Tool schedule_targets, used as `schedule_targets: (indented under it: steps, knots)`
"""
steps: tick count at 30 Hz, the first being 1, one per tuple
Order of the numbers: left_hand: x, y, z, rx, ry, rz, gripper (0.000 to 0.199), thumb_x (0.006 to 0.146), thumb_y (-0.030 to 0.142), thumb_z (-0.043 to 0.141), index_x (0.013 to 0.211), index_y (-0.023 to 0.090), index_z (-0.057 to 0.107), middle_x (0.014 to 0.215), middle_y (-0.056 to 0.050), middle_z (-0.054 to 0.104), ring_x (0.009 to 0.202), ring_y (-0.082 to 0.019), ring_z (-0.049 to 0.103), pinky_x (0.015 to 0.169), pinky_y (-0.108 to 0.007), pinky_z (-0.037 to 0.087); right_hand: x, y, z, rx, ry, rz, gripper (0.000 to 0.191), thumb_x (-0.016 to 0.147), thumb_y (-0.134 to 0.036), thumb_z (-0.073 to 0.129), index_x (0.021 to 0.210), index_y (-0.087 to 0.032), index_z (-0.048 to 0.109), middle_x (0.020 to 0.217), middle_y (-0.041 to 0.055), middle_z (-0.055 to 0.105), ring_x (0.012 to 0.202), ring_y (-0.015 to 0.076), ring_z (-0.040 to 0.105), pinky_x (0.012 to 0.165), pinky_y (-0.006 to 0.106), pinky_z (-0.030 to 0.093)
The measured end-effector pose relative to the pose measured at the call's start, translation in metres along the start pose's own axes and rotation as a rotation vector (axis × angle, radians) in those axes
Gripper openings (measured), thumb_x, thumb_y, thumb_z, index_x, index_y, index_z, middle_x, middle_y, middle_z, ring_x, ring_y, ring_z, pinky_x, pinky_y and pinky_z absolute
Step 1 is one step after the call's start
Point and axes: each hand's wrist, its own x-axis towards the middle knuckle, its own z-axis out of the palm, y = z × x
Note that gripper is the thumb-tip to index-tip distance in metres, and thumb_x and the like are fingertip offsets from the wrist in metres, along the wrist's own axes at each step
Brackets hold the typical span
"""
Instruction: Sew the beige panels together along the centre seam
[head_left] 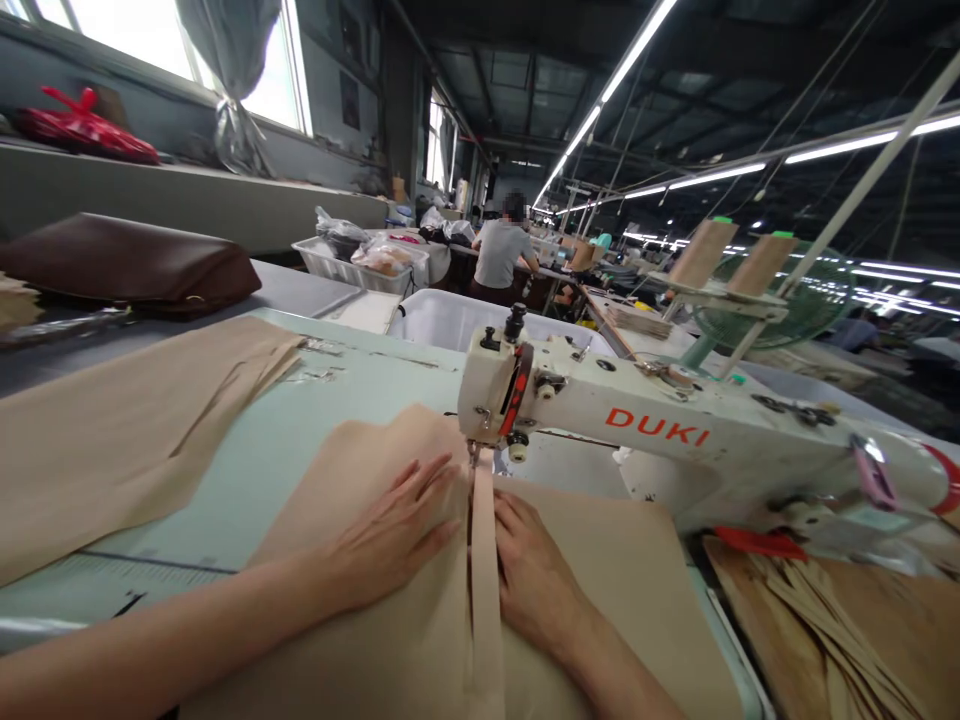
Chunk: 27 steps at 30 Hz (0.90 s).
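A beige fabric panel (330, 655) lies under the needle area of a white sewing machine (652, 425) marked DUKI. Along the panel's middle, a narrow beige fabric strip (486, 600) runs toward me from the presser foot (474, 455). A dark gap shows along the strip's left side. My left hand (401, 525) rests flat on the panel left of the strip, fingers stretched out. On the other side, my right hand (536, 565) has bent fingers closed at the strip's right edge; its fingertips are partly hidden.
Stacked beige panels (127, 430) lie at the left, with a dark brown leather piece (127, 262) behind. Loose beige strips (832, 630) lie on a brown board at the right. Thread cones (703, 253) stand behind the machine. A person (501, 250) works farther back.
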Motion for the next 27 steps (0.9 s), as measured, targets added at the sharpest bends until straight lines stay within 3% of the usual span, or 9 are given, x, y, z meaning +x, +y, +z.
schedule_targets:
  steps: [4, 10, 27]
  knots:
    - [0.001, 0.0, 0.0, -0.027, -0.031, 0.042, 0.059, 0.104, 0.046, 0.039, 0.153, 0.015, 0.027, 0.158, -0.014, 0.03, 0.147, -0.027, 0.024, 0.119, -0.046, 0.029, 0.0, 0.001, 0.001, 0.015, -0.005, -0.006, 0.044, 0.089, -0.011, 0.054, 0.131, -0.022, 0.059, 0.141, 0.008, 0.051, 0.13, 0.0226, 0.043, 0.112, 0.04, 0.038]
    - [-0.004, 0.002, -0.002, -0.031, -0.034, 0.063, 0.055, 0.104, 0.044, 0.04, 0.152, 0.019, 0.033, 0.158, -0.015, 0.031, 0.148, -0.028, 0.023, 0.119, -0.051, 0.026, -0.002, 0.003, 0.004, 0.013, -0.003, -0.01, 0.046, 0.092, -0.013, 0.052, 0.138, -0.019, 0.053, 0.137, 0.0088, 0.053, 0.133, 0.0223, 0.04, 0.115, 0.041, 0.036]
    - [-0.003, 0.0, -0.01, -0.031, -0.079, 0.077, 0.052, 0.102, 0.042, 0.043, 0.151, 0.025, 0.038, 0.159, -0.015, 0.026, 0.144, -0.03, 0.031, 0.118, -0.052, 0.027, -0.002, 0.002, 0.004, 0.009, 0.005, 0.0, 0.047, 0.09, -0.01, 0.053, 0.136, -0.018, 0.054, 0.131, 0.0088, 0.057, 0.131, 0.0222, 0.041, 0.115, 0.04, 0.036]
